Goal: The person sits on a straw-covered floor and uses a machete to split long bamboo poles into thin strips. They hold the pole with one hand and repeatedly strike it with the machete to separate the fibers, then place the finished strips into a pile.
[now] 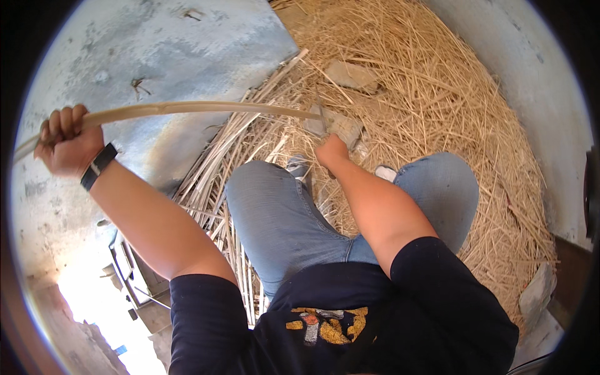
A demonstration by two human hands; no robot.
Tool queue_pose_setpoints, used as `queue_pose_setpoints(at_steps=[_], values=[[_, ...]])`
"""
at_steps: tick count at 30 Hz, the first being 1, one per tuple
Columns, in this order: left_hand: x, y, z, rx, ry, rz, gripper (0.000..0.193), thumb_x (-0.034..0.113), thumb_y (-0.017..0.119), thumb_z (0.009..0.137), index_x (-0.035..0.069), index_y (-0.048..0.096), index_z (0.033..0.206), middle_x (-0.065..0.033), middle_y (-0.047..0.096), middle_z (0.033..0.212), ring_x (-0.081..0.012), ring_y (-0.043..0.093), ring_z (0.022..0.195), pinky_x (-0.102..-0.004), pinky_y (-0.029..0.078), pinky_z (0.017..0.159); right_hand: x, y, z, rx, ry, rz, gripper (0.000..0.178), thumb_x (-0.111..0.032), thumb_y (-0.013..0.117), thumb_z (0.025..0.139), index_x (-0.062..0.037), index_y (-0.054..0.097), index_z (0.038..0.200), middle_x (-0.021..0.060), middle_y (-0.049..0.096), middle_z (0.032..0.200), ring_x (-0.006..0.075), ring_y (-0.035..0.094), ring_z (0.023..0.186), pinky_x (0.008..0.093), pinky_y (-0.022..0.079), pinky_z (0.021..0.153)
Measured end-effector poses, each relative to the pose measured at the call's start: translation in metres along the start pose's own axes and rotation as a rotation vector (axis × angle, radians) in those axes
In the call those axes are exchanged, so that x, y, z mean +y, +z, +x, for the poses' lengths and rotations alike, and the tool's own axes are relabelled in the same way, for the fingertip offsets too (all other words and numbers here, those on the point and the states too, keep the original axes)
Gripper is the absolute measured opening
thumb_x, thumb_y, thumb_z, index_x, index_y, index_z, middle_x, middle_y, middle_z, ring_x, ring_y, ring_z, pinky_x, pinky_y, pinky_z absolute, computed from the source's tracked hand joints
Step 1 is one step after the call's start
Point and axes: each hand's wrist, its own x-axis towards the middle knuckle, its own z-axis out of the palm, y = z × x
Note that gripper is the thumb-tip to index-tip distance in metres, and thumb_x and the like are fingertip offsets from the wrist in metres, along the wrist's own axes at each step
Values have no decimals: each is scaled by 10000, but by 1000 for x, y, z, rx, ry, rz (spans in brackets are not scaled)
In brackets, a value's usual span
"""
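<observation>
My left hand (70, 139), raised at the far left with a dark band on its wrist, is closed around a long split bamboo strip (181, 107). The strip bows slightly and runs across to the middle, where its far end meets a knife's thin upright blade (322, 116). Low in front of me, my right hand (332, 152) is closed on the knife's handle, which the fingers mostly hide. Close behind the blade lies a flat grey stone (344, 127). Whether the blade has cut into the strip cannot be made out.
Straw-like bamboo shavings (431, 87) cover the floor ahead and to the right. Long pale strips (209, 169) lie in a pile by my left leg. Another flat stone (352, 76) sits farther off. Walls (187, 50) stand close on the left and right (519, 56).
</observation>
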Motion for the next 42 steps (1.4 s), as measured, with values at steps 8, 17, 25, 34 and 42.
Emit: queue_pose_setpoints(at_steps=[8,17,25,34,42], values=[[-10,71,-12,66,36,45,271,333,493,905,140,472,715,26,323,599,-113,259,515,-277,237,510,-15,4,-1,-3,-40,107,518,-199,671,849,51,542,1284,306,648,1213,430,650,1128,467,533,945],[-25,151,-22,83,65,168,513,567,343,1048,135,474,803,23,333,644,-120,240,553,-286,233,538,-19,3,-1,-79,32,158,499,-195,681,845,63,560,1254,301,660,1186,429,666,1074,466,543,914],[-52,245,-28,-75,18,161,553,618,346,1046,118,482,854,30,309,674,-117,234,574,-279,232,542,-11,8,10,40,44,268,453,-227,685,817,40,587,1170,291,698,1007,438,705,940,471,561,830],[-65,277,-30,-15,-10,205,599,678,360,1016,111,478,859,36,294,660,-111,219,555,-282,223,530,-47,-11,-8,215,-334,611,345,-160,688,815,-2,601,1109,159,670,851,255,660,610,381,517,541],[-57,281,-35,52,3,201,569,641,361,1035,108,475,870,35,311,670,-111,226,559,-277,224,533,-108,-100,-67,-73,-504,943,331,-219,703,826,-7,609,1063,138,657,859,311,642,807,438,499,760]])
